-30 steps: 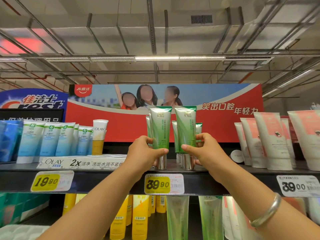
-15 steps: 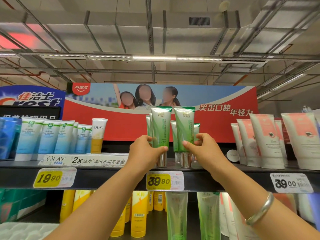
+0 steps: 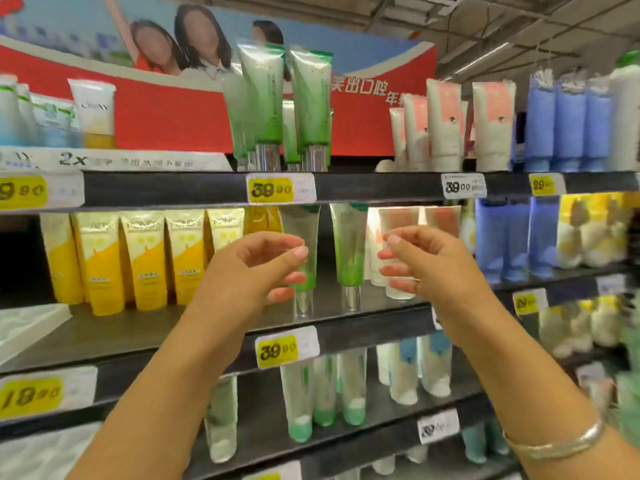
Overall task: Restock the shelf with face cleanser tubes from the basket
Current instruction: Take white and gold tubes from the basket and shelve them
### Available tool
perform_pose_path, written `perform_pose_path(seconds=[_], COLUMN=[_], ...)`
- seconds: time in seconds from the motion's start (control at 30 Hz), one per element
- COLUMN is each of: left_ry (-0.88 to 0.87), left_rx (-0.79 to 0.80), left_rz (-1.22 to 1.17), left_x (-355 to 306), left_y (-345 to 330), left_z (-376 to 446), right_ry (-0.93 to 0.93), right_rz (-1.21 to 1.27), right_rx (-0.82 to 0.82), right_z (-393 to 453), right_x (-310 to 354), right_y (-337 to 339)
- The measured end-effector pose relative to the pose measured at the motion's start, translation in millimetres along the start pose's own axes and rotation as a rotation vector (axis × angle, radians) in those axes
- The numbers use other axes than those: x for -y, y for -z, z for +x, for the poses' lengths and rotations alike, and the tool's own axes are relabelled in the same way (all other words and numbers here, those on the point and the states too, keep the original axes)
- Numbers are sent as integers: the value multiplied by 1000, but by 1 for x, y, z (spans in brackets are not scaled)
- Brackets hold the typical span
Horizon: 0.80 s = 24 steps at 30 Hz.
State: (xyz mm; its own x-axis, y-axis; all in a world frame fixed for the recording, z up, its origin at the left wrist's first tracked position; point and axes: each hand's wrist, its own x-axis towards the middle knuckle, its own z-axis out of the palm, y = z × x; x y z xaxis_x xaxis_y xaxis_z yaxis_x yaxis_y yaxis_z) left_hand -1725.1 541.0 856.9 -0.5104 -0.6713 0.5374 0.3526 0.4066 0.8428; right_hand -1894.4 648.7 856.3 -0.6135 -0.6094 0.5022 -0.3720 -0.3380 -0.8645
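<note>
Left hand (image 3: pixel 249 268): we see the fingers (image 3: pixel 289 278) loosely curled, thumb out toward 3 o'clock, grasping nothing. Right hand (image 3: pixel 429 268): fingers (image 3: pixel 391 271) likewise slack and bare, a bangle (image 3: pixel 554 441) on the wrist at 5 o'clock from it. Both hands hang in front of the middle shelf (image 3: pixel 346 320), well apart from each other.

Between the hands, two green cleanser tubes (image 3: pixel 348 254) stand cap-down on that shelf; the left fingers may overlap one, though blur hides any contact.

At 12 o'clock from the hands, the top shelf (image 3: pixel 374 185) carries the green face cleanser tubes (image 3: pixel 287 105) upright, caps down, two in front, more behind. A yellow price tag (image 3: pixel 272 189) sits just below them. Yellow tubes (image 3: pixel 145 261) at 9 o'clock, blue ones (image 3: pixel 512 237) at 3 o'clock.
</note>
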Motion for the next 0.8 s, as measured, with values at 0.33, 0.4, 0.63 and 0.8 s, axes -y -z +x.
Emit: perform_pose_path(seconds=[0.33, 0.4, 0.63, 0.8], left_ry=[611, 734, 1040, 1175], left_rx=[305, 390, 590, 740], left_rz=[-105, -94, -35, 8], left_x=[172, 198, 243, 265], left_y=[-44, -62, -152, -237], left_z=[-159, -195, -292, -339], right_ry=[-589, -707, -1003, -1143], right_rz=[-86, -84, 9, 88], right_rx=[-346, -422, -743, -917], right_z=[-218, -263, -392, -456], right_x=[-145, -163, -191, -211], right_y=[78, 98, 176, 244])
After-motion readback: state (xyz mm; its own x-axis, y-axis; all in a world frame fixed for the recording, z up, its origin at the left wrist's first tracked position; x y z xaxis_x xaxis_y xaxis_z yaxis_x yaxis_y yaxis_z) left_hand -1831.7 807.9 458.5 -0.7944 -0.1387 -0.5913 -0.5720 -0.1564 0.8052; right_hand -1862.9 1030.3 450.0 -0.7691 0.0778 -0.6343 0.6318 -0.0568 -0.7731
